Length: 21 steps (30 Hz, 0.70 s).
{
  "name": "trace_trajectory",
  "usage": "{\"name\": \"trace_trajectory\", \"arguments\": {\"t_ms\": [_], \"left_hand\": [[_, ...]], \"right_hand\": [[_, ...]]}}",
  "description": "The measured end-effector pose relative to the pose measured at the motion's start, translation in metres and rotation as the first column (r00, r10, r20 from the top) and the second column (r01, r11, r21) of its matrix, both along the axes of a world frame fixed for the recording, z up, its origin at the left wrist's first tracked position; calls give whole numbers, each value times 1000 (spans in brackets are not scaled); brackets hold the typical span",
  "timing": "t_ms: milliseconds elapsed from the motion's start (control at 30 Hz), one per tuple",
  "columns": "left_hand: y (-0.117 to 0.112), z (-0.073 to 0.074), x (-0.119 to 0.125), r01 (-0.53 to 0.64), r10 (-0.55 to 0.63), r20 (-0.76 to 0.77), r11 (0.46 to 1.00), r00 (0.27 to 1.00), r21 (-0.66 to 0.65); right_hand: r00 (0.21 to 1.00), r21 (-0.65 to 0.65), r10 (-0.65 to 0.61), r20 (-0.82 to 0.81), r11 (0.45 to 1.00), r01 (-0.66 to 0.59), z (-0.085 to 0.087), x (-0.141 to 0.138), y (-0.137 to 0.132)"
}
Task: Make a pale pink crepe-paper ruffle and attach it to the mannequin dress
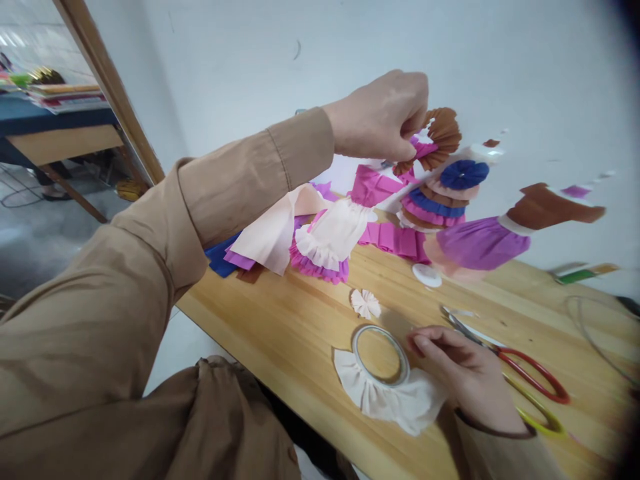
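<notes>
My left hand [383, 113] is raised over the far side of the table, its fingers pinched on a brown pleated paper ruffle [445, 140] with some pink at its middle. Low over the table, my right hand [465, 373] has thumb and forefinger pressed together; what they hold, if anything, cannot be made out. Beside those fingertips lies a roll of tape [356, 343], standing on a cream crepe paper ruffle [370, 397]. A small cream paper flower [365, 303] rests just behind the roll. Under my left forearm lies a paper dress [333, 233] with a pink top and cream skirt.
Scissors [535, 373] with red and yellow handles lie right of my right hand. Along the wall stand a tiered paper dress [435, 203] and a brown-and-purple one [485, 243]. Crepe sheets [265, 230] lie at the left, a white disc [427, 275] at the middle.
</notes>
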State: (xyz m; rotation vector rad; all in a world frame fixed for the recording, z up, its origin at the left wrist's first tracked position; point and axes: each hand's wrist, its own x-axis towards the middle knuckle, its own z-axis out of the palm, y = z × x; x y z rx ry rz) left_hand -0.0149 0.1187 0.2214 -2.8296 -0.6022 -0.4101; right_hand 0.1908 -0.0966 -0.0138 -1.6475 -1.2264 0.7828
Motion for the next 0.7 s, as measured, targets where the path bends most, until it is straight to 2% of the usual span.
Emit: {"name": "trace_trajectory", "arguments": {"t_ms": [267,467,700], "left_hand": [[3,0,9,-10,11,-26,999,1000,34],[6,-1,12,-59,64,-79,996,995,60],[5,-5,9,-46,47,97,999,994,-16]], "right_hand": [[1000,-9,7,-6,1000,-7,-8,2,-2],[1000,17,27,16,999,-27,-14,6,-2],[996,41,57,69,997,-60,-9,3,-1]]}}
